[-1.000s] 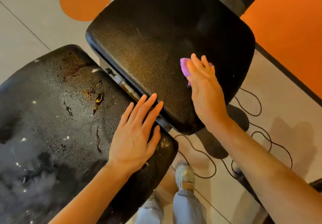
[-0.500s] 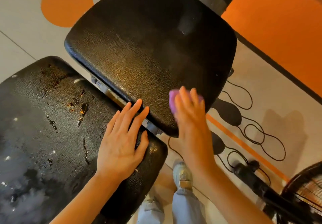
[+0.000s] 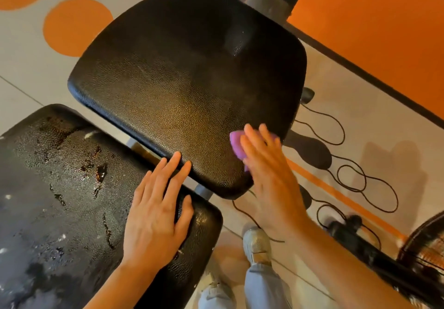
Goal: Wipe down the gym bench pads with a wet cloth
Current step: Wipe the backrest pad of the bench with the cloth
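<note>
The purple cloth (image 3: pixel 236 145) lies on the near right corner of the seat pad (image 3: pixel 187 87), mostly hidden under my right hand (image 3: pixel 266 164) — I judge the flat palm is there to spread pressure for wiping. Its fingers (image 3: pixel 252 138) lie straight over the cloth, pressing, not curled round it. Only a folded edge of the cloth shows, bright and smooth; whether it is wet I cannot tell. My left hand (image 3: pixel 156 215) rests open, fingers spread, on the back pad (image 3: pixel 60 200), fingertips reaching the seat pad's edge — probably bracing me. The back pad looks cracked and speckled. A black cable (image 3: pixel 360 176) loops on the floor (image 3: pixel 360 128) beyond.
</note>
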